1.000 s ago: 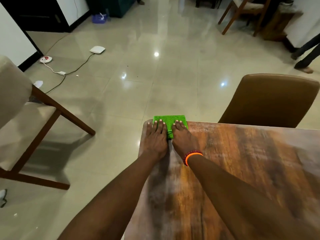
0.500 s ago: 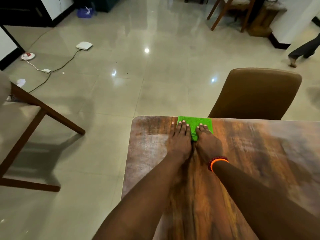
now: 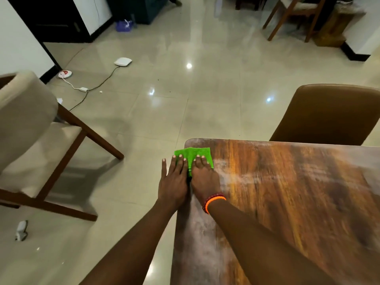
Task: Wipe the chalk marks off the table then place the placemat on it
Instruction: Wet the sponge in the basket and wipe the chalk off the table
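Wiping step in hand. Left hand (image 3: pixel 173 179) and right hand (image 3: pixel 203 175) flat, fingers straight, pressing green cloth (image 3: pixel 192 156) at surface (image 3: pixel 287 192) far-left corner, overhanging left edge. Chalk haze (image 3: pixel 232 173) remaining just right; next sweep rightward. Placemat unseen.

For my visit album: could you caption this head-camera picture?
Both hands, left and right, press a green cloth flat at the wooden table corner, wiping chalk.

Both arms extend forward, side by side. Left hand (image 3: pixel 174 179) and right hand (image 3: pixel 203 177) lie palm-down, fingers straight and together, thumbs adjacent. An orange-and-red wristband (image 3: pixel 213 201) encircles the right wrist.
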